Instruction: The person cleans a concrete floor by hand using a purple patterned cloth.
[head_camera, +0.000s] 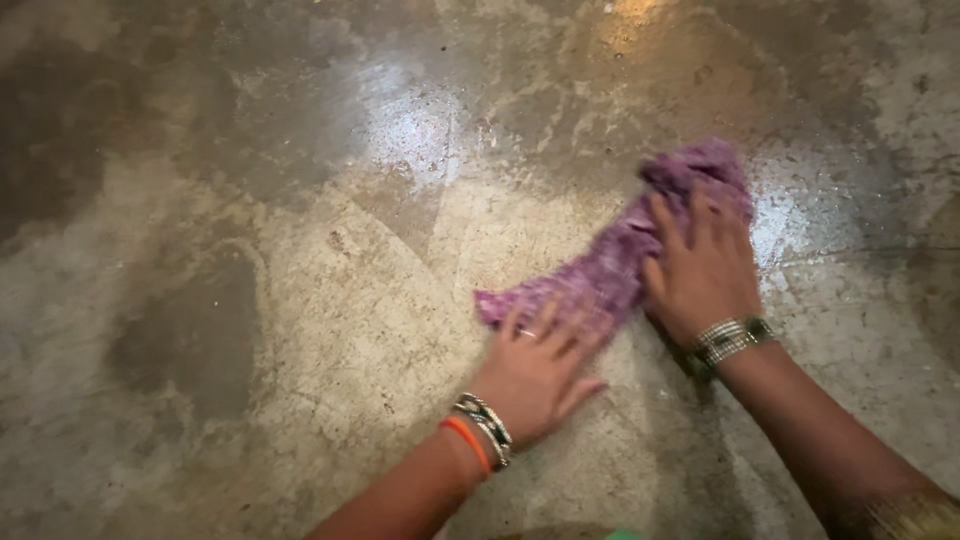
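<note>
Grey concrete floor (250, 300), wet and blotchy, filled my view. My left hand (530, 375) lay flat, grip spread wide, fingers pressing the near end of the purple cloth (610, 270). The cloth ran up rightward, crumpled and nubbly. My right hand (703, 265) pressed its far end, grip likewise splayed, clasping nothing.

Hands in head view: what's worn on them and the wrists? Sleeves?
Both forearms are bare, no sleeves in view. The left hand has a thin ring on one finger, and its wrist carries an orange band next to patterned dark-and-silver bangles. The right hand shows no ring; its wrist wears a stack of silver and dark bangles.
</note>
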